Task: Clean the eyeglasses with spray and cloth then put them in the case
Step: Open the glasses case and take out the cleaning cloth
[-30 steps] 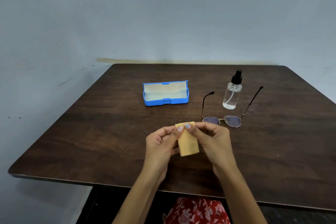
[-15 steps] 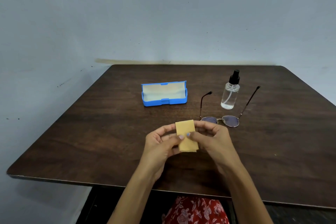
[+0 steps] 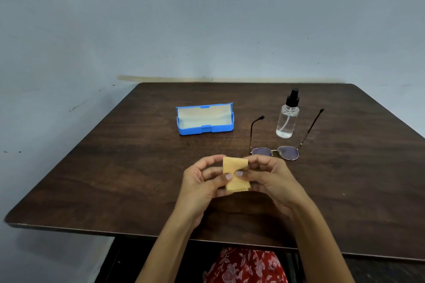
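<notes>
Both forearms are bare, without sleeves; pale polish (image 3: 239,173) coats the thumbnails; a red floral-print garment (image 3: 245,266) covers the lap.

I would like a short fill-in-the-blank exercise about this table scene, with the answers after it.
1. Both hands hold a folded yellow ____.
2. The blue case lies ____, showing its pale lining.
3. The spray bottle stands between the arms of the ____.
4. The bottle's cap is ____ in colour.

Answers: cloth; open; eyeglasses; black
</notes>
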`<act>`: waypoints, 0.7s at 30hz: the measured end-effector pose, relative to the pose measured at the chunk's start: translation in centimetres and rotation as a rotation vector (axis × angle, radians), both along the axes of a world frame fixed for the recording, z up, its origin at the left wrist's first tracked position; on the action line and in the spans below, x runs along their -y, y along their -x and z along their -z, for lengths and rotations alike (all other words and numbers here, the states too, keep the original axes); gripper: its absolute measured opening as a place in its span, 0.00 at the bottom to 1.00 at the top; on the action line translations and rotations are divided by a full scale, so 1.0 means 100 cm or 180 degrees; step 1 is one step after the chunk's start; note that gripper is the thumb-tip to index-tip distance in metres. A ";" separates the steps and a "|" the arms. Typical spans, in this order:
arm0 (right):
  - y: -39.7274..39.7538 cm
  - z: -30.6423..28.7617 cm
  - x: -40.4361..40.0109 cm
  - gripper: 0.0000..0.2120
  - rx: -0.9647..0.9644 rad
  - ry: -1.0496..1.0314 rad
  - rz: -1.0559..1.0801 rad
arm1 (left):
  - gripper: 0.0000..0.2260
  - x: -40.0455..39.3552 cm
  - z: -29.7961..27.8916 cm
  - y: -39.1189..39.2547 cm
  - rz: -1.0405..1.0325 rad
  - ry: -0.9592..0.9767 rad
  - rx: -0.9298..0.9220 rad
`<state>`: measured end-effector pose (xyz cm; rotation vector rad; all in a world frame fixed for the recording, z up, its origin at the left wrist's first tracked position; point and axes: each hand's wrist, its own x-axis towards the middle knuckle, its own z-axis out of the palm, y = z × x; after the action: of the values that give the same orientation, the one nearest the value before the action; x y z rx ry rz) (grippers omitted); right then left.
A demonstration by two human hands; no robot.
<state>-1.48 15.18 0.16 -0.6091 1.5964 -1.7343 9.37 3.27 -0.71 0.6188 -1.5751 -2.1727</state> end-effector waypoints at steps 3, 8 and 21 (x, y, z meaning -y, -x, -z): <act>0.000 0.000 0.001 0.10 -0.0218 0.0048 0.0031 | 0.11 0.001 -0.001 0.000 0.0024 -0.0024 -0.0042; 0.000 0.001 0.002 0.13 -0.0312 0.0035 0.0038 | 0.15 0.000 0.001 0.002 -0.0004 -0.0247 -0.0033; 0.002 0.009 -0.002 0.06 -0.1173 -0.0712 0.0106 | 0.07 -0.003 0.016 0.003 -0.0349 0.1048 0.0477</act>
<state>-1.71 15.41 -0.71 -0.8285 2.0304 -1.4974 9.07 3.59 -2.33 0.7538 -1.8758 -1.7691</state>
